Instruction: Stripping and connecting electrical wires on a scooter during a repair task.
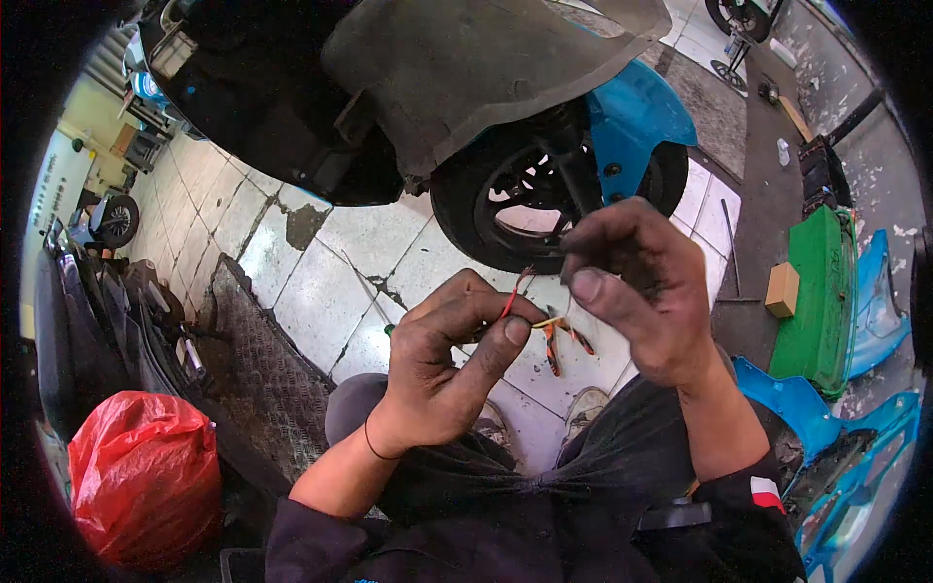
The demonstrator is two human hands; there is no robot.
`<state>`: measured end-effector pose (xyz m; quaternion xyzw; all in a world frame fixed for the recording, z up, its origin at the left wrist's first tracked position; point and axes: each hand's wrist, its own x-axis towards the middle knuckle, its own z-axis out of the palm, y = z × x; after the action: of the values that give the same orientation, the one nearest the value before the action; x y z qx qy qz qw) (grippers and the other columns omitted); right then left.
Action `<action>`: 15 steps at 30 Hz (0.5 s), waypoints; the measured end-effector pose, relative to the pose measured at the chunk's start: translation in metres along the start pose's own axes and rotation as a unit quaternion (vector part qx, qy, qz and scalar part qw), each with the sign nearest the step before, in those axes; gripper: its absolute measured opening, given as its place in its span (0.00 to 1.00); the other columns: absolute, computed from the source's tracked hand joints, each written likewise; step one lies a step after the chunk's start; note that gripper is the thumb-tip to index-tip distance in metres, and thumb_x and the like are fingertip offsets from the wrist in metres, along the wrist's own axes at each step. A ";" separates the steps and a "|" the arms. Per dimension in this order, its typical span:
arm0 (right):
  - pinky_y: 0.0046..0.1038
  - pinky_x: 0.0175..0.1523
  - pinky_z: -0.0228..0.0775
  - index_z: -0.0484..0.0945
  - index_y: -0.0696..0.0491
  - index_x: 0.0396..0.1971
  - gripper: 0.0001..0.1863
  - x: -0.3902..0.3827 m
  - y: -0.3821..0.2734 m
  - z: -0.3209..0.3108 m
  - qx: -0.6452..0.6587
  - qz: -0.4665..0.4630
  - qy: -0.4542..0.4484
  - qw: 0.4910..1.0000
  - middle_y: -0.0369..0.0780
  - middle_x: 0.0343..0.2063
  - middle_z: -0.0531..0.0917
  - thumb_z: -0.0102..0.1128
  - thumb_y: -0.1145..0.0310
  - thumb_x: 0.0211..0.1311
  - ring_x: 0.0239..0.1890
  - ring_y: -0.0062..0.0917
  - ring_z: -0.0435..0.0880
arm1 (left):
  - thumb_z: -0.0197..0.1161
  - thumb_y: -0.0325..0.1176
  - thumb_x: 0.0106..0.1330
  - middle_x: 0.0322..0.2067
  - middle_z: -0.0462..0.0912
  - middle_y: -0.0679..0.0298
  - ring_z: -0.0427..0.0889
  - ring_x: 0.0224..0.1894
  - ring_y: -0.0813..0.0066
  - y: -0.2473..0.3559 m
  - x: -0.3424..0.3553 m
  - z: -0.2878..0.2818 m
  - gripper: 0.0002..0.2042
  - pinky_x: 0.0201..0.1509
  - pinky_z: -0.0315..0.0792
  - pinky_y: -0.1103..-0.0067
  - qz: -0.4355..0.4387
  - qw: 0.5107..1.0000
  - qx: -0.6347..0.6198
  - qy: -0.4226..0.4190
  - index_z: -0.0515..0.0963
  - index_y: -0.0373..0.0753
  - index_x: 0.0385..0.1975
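Note:
My left hand (452,345) is closed, with thumb and index finger pinching thin wires. A red wire (510,299) sticks up from that pinch with a frayed end, and a yellow wire (548,322) points right. Just beyond the wire ends, my right hand (643,291) is raised with curled, blackened fingers. A fine strand seems to run from the yellow wire up to its fingertips, but what they grip is too small to make out. Below on the tiles, partly behind the wires, lie pliers (552,352) with orange and black handles.
Ahead stands a motorcycle with a front wheel (505,209) and blue fender (637,121). A screwdriver (367,282) lies left of my hands. At left are a red plastic bag (146,476) and dark textured mat (262,360). Right are a green panel (814,301), cardboard box (781,290) and blue fairings (792,398).

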<state>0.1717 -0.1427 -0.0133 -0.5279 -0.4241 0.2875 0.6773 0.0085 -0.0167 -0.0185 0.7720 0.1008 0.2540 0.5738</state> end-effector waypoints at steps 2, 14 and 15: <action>0.22 0.35 0.72 0.82 0.56 0.40 0.10 0.000 0.003 0.001 -0.117 -0.100 0.054 0.987 0.36 0.29 0.83 0.67 0.71 0.59 0.29 0.18 0.79 | 0.61 0.31 0.70 0.29 0.77 0.62 0.75 0.32 0.77 -0.002 0.000 -0.005 0.09 0.36 0.67 0.80 0.006 1.000 0.007 -0.023 0.83 0.31 0.38; 0.21 0.36 0.77 0.83 0.60 0.38 0.13 0.001 -0.001 0.004 -0.199 -0.226 0.017 0.953 0.46 0.34 0.84 0.72 0.81 0.52 0.34 0.23 0.84 | 0.62 0.28 0.69 0.28 0.79 0.61 0.76 0.30 0.79 -0.001 0.001 -0.005 0.08 0.33 0.67 0.81 -0.010 0.998 -0.025 -0.061 0.84 0.31 0.40; 0.21 0.36 0.77 0.83 0.60 0.38 0.13 0.001 0.000 0.004 -0.199 -0.225 0.017 0.954 0.46 0.34 0.84 0.72 0.81 0.52 0.34 0.23 0.84 | 0.63 0.28 0.69 0.28 0.79 0.61 0.75 0.30 0.79 -0.001 0.001 -0.005 0.08 0.33 0.67 0.81 -0.010 0.998 -0.023 -0.063 0.84 0.31 0.40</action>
<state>0.1690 -0.1399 -0.0126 -0.5477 -0.5694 0.0283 0.6124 0.0072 -0.0114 -0.0181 0.7718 0.0659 0.2017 0.5994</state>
